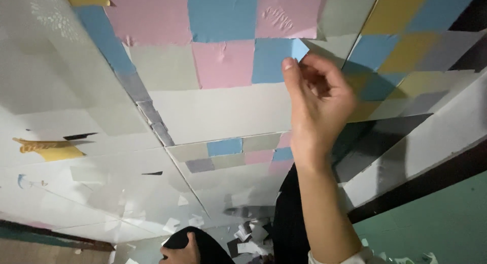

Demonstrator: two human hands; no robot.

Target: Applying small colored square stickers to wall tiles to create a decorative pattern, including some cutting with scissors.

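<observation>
A: Starting at the left, where is the left hand (178,252)?

B: Low at the near edge, resting on a dark knee (203,243), fingers loosely curled. Whether they hold anything cannot be told. It is well apart from the coloured squares.

A: And the right hand (317,104)?

B: Raised to the right of centre. Its fingers (290,73) pinch the upper right corner of the blue square (271,61), and that corner is lifted off the white panel (223,111).

A: So which way does the square lie from the fingers?

B: To the left of them and slightly farther, with the rest of it flat on the panel, beside the pink square (223,63). The right hand is much the nearer. Torn paper scraps (248,236) lie on the floor near the knee.
</observation>
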